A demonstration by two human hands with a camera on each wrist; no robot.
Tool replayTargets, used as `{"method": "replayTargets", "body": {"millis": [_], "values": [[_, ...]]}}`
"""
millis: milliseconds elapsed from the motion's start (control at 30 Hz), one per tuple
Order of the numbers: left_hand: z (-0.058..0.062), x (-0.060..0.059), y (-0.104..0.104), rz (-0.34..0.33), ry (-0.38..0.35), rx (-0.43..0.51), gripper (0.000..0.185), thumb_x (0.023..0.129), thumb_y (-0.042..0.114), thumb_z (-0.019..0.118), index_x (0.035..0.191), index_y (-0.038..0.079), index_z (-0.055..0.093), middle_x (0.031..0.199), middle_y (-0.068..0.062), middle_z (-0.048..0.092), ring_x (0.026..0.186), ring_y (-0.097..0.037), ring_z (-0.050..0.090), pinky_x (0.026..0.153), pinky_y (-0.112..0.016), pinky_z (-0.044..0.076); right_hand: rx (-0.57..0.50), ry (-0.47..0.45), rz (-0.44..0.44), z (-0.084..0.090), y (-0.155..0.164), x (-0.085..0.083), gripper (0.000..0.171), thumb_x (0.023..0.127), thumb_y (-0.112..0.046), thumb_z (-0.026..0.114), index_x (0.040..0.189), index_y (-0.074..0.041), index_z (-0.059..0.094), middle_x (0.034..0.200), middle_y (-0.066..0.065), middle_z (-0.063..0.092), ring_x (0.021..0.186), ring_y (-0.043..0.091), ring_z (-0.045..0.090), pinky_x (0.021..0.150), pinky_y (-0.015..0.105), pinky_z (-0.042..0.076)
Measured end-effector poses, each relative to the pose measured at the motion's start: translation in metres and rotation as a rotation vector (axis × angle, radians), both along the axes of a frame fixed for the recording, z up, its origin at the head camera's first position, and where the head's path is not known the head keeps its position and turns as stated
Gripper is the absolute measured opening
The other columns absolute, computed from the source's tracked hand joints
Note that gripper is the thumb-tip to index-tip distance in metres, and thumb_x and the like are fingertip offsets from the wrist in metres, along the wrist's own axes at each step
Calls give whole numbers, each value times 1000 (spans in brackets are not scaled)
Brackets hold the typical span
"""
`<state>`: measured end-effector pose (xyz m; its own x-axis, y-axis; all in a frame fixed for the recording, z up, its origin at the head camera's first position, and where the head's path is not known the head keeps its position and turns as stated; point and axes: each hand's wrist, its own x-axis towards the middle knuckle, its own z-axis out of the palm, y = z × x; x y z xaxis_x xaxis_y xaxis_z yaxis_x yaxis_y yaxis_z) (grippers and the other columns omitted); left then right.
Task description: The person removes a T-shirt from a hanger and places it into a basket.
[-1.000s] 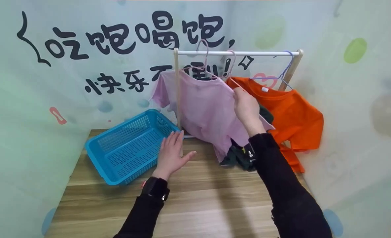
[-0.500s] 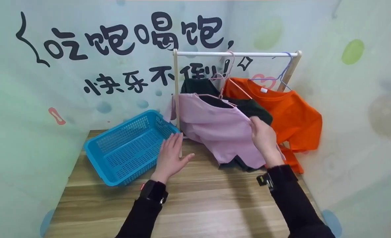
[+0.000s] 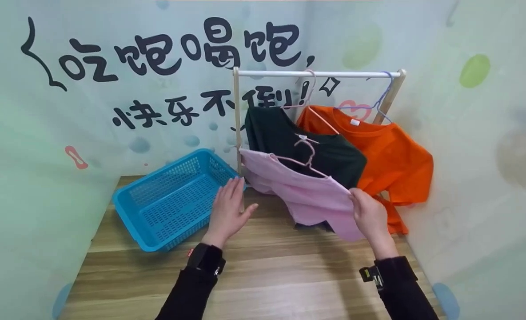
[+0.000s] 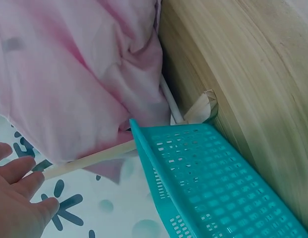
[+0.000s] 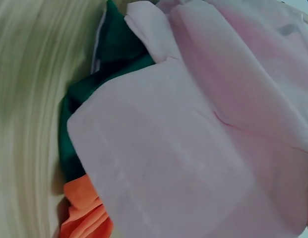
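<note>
On the pale wood-grain table [image 3: 263,275], set against walls papered in soft green with black lettering, a small clothes rack [image 3: 237,133] with wooden posts and a white top rail stands at the back. To its left a turquoise perforated plastic basket [image 3: 169,200] sits tilted, one end raised against the wall. On the rail hang an orange short-sleeved T-shirt [image 3: 392,155] on a blue wire hanger [image 3: 380,100] and, in front of it, a dark green T-shirt [image 3: 334,153] on a pink hanger [image 3: 305,95]. Lower down, off the rail and just above the table in front of the dark green one, is a light pink T-shirt [image 3: 309,198] on its own pink wire hanger [image 3: 305,153], its hook free in the air. The right hand [image 3: 369,215] pinches this shirt and hanger at the right shoulder end, fingers curled round the cloth; the right wrist view shows pink fabric draped over the green and orange hems. The left hand [image 3: 227,209] is flat, fingers straight, resting beside the foot of the rack's left post and holding nothing, with the basket's edge just beside it.
</note>
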<state>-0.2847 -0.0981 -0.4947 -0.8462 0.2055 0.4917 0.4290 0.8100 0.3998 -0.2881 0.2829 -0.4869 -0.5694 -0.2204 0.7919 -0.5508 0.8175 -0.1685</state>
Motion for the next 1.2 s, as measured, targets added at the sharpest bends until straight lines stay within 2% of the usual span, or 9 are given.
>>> {"method": "replayTargets", "body": {"millis": [67, 167, 333, 467, 633, 767, 933, 1067, 1200], "values": [[2, -1, 1, -2, 24, 14, 74, 95, 39, 66, 151, 1, 36, 154, -20, 37, 145, -33, 28, 117, -52, 18, 24, 26, 33, -3, 4, 2, 14, 88, 0, 70, 101, 0, 65, 84, 16, 68, 60, 33, 60, 55, 44, 54], [6, -2, 3, -13, 73, 19, 71, 96, 34, 66, 151, 1, 36, 154, -20, 37, 144, -34, 30, 117, -51, 20, 64, 54, 81, -4, 7, 5, 12, 95, -10, 65, 100, 0, 65, 84, 16, 68, 62, 32, 61, 56, 43, 54], [14, -1, 8, -33, 140, 0, 68, 95, 30, 67, 150, 3, 38, 153, -16, 40, 141, -32, 35, 116, -50, 24, 99, 61, 147, -2, 5, 8, 33, 102, -29, 49, 101, -1, 67, 86, 15, 69, 67, 32, 62, 61, 44, 55], [20, 3, 14, -59, 161, -21, 63, 95, 29, 68, 148, 5, 43, 148, -13, 47, 139, -30, 40, 116, -50, 24, 106, 51, 188, 0, -2, 9, 33, 102, -30, 48, 101, -3, 67, 88, 13, 70, 70, 31, 61, 63, 43, 54], [29, 10, 28, -136, 249, -3, 58, 93, 29, 71, 141, 3, 51, 135, -15, 60, 131, -30, 51, 113, -53, 29, 101, 64, 220, 0, -11, 8, 36, 105, -32, 45, 100, -3, 67, 87, 11, 70, 69, 30, 62, 63, 42, 53], [39, 13, 38, -212, 334, 9, 50, 93, 25, 71, 135, 3, 58, 123, -13, 67, 120, -28, 60, 112, -50, 33, 107, 67, 232, -1, -18, 6, 35, 105, -32, 45, 100, -5, 67, 88, 10, 71, 69, 29, 62, 63, 42, 54], [44, 17, 50, -267, 306, 71, 38, 94, 24, 70, 127, 5, 65, 113, -9, 72, 110, -25, 66, 104, -43, 43, 124, 76, 245, -2, -26, 6, 37, 106, -33, 43, 101, -5, 67, 88, 9, 71, 68, 28, 63, 62, 41, 54], [46, 20, 57, -279, 263, 159, 25, 91, 22, 72, 111, 7, 71, 97, -5, 73, 95, -22, 70, 89, -36, 54, 148, 87, 268, -3, -30, 6, 33, 106, -30, 45, 102, -6, 68, 89, 7, 71, 68, 26, 63, 60, 39, 53], [47, 21, 59, -253, 242, 203, 12, 90, 19, 73, 94, 8, 69, 83, -3, 70, 79, -20, 69, 74, -31, 56, 155, 80, 289, -2, -32, 7, 13, 97, -15, 64, 105, -7, 70, 93, 6, 72, 71, 25, 65, 63, 38, 54]]}}
